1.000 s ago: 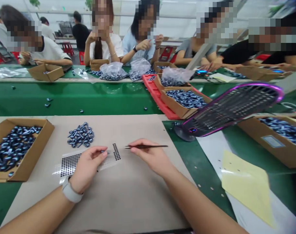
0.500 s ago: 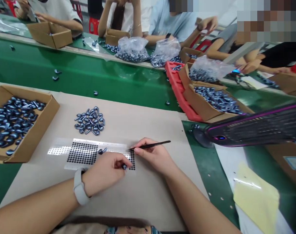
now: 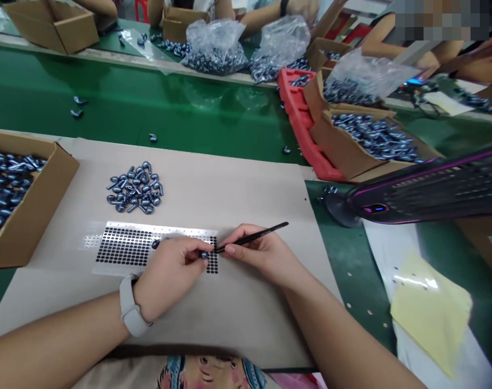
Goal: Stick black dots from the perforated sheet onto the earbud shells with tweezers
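Between the thumb and fingertips of my left hand (image 3: 175, 273) is a dark blue earbud (image 3: 204, 255). My right hand (image 3: 265, 254) grips black tweezers (image 3: 256, 236), whose tips reach the earbud or stop just beside it; I cannot tell if they touch. Under both hands lies a clear sheet of black dot stickers (image 3: 124, 246), partly covered by my left hand. Another earbud (image 3: 155, 244) rests on that sheet, half hidden behind my left hand. Beyond the sheet sits a loose pile of earbuds (image 3: 135, 188).
A cardboard box of earbuds (image 3: 47, 208) stands at left. Across the green conveyor belt (image 3: 120, 108) are bagged earbuds (image 3: 215, 51) and co-workers' arms. A black fan (image 3: 428, 189) juts in from the right, above a yellow sheet (image 3: 432, 308). A red crate (image 3: 300, 129) stands behind it.
My left hand has turned the earbud up toward the tweezers. The tweezer tips have moved from the sticker sheet to the earbud. The whole view has shifted slightly.
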`<state>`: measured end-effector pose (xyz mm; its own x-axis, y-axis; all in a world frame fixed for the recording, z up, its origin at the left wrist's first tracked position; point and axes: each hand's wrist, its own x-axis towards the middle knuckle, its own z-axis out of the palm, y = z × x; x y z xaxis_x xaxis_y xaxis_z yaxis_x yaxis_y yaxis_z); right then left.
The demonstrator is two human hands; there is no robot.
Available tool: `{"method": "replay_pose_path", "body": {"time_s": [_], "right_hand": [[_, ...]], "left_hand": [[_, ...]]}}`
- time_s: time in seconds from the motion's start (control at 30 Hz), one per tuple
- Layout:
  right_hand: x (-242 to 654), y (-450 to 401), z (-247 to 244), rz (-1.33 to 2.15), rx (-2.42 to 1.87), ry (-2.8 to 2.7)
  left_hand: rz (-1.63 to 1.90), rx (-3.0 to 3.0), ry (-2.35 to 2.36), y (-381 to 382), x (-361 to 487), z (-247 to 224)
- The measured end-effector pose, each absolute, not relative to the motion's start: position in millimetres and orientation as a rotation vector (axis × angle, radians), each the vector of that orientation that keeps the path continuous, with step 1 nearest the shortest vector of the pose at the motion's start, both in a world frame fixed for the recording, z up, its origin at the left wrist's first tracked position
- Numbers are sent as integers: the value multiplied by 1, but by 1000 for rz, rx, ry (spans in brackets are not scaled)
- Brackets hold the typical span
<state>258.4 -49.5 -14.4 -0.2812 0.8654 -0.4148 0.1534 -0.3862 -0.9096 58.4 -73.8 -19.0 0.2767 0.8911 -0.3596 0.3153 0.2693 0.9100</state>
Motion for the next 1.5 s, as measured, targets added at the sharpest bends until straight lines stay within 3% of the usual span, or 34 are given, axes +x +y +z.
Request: {"method": "replay_pose_path", "body": {"time_s": [0.8, 1.1, 1.5], "right_hand": [[258, -46, -13, 1723, -1402, -1339], [244, -68, -24, 1469, -1252, -802], [228, -89, -29, 1415, -1177, -793]], "left_hand": [[583, 1293, 1268, -72, 60, -20], [627, 1174, 1284, -73, 61, -18], [637, 1170, 1281, -74, 60, -15]]}}
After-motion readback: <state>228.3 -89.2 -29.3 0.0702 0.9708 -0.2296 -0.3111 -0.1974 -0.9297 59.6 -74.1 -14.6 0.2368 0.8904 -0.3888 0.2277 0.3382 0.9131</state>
